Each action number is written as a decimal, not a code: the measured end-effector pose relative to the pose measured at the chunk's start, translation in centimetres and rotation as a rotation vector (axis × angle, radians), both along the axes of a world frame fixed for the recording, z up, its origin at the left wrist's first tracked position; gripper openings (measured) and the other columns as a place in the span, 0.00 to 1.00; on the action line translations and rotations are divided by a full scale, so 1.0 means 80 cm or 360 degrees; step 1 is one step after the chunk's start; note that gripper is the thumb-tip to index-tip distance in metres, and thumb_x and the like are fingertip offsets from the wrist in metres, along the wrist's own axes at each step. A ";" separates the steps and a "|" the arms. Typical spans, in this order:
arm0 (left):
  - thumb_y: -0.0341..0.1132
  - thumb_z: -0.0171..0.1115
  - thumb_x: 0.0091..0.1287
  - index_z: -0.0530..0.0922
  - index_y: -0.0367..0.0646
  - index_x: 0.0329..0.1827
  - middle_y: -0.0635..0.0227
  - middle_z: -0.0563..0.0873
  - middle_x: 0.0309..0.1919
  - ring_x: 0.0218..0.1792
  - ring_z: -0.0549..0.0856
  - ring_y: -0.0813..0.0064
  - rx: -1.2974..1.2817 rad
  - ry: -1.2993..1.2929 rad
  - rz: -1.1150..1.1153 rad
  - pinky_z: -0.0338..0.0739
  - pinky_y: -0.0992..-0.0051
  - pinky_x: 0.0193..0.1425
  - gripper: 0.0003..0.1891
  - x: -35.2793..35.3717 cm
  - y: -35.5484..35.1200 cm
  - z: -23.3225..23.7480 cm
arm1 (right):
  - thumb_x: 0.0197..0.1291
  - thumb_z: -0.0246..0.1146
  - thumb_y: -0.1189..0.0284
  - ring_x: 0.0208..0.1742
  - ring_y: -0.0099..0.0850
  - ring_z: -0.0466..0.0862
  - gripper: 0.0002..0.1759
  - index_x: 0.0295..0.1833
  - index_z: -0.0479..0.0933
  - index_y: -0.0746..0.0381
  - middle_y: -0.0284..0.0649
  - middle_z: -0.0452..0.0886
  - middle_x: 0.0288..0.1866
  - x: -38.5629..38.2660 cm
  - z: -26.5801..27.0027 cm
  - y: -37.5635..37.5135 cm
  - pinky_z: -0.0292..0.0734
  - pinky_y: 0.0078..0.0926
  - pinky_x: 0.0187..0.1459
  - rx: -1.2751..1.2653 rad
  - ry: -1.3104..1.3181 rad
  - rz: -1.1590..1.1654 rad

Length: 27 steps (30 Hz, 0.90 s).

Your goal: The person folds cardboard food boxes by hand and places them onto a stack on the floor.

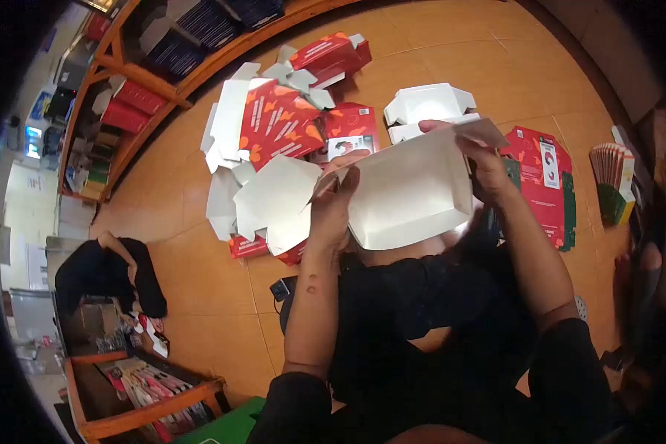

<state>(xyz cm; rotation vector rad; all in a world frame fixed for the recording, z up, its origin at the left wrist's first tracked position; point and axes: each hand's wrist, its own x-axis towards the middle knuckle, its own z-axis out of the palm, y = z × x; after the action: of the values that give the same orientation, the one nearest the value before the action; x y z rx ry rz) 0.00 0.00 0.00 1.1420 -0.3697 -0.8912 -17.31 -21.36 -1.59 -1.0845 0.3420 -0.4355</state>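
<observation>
A cardboard box (411, 196) with a white inside is held up in front of me, its hollow facing me. My left hand (333, 203) grips its left end, thumb on the inner side of a flap. At the right end, my right hand (488, 166) is closed round another flap. Behind the held box stands a white open box (431, 103). Red printed boxes (281, 122) with white flaps lie heaped beyond my left hand. Right of my right hand lie flat red cartons (540, 185) with green edges.
Wooden shelves (177, 96) with stacked dark and red goods run along the upper left. A person (111, 277) in dark clothes bends over at the left. A fanned stack of printed sleeves (613, 177) lies at the right. A wooden rack (144, 396) stands lower left.
</observation>
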 end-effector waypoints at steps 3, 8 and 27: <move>0.38 0.61 0.73 0.68 0.31 0.67 0.59 0.77 0.61 0.60 0.76 0.69 -0.0076 -0.0333 0.0271 0.66 0.70 0.67 0.26 -0.008 -0.013 0.002 | 0.63 0.66 0.58 0.61 0.31 0.77 0.33 0.67 0.69 0.67 0.46 0.77 0.60 0.015 0.017 0.021 0.73 0.32 0.61 0.0190 0.0160 -0.0007; 0.37 0.60 0.73 0.68 0.29 0.67 0.58 0.78 0.60 0.60 0.77 0.67 0.0058 -0.0109 0.0536 0.69 0.70 0.65 0.26 -0.008 -0.021 -0.005 | 0.63 0.64 0.62 0.61 0.33 0.76 0.34 0.69 0.66 0.68 0.45 0.75 0.63 0.018 0.021 0.028 0.72 0.31 0.61 0.0007 0.0506 -0.0082; 0.33 0.65 0.62 0.74 0.50 0.52 0.54 0.78 0.55 0.59 0.77 0.51 -0.0977 -0.1653 0.0716 0.70 0.52 0.63 0.15 -0.117 0.004 0.045 | 0.62 0.65 0.46 0.61 0.40 0.74 0.39 0.68 0.68 0.62 0.50 0.72 0.65 0.166 -0.041 0.070 0.70 0.41 0.62 -0.0351 0.0659 0.0316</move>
<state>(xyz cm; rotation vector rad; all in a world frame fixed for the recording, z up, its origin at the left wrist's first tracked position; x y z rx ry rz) -9.38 0.31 3.57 0.9589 -1.0900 0.2837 -4.00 -15.72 -4.84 -1.4119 0.5541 -0.0673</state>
